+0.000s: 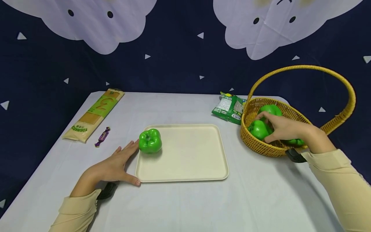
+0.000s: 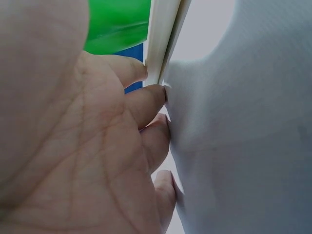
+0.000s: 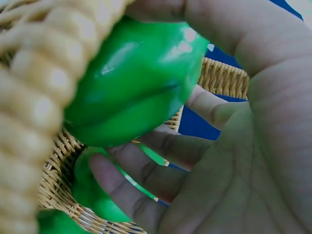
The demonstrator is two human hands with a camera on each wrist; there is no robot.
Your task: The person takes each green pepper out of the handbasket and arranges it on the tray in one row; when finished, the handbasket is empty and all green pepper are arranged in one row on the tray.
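At the tray's (image 1: 188,161) edge spread the empty left hand (image 1: 114,166); in the basket (image 1: 261,149), the right hand (image 1: 285,129) clasped a pepper (image 1: 259,130).

Green bell peppers (image 1: 150,141), golden-yellow basket (image 1: 259,145), cream tray (image 1: 188,154), white tablecloth (image 1: 188,206), navy backdrop (image 1: 174,72) (scattered with white triangles (image 1: 201,35))

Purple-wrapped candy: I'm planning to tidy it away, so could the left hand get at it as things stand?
Probably yes: the left hand is at the left edge of the tray, holding nothing, and only white tablecloth shows between it and the purple-wrapped candy.
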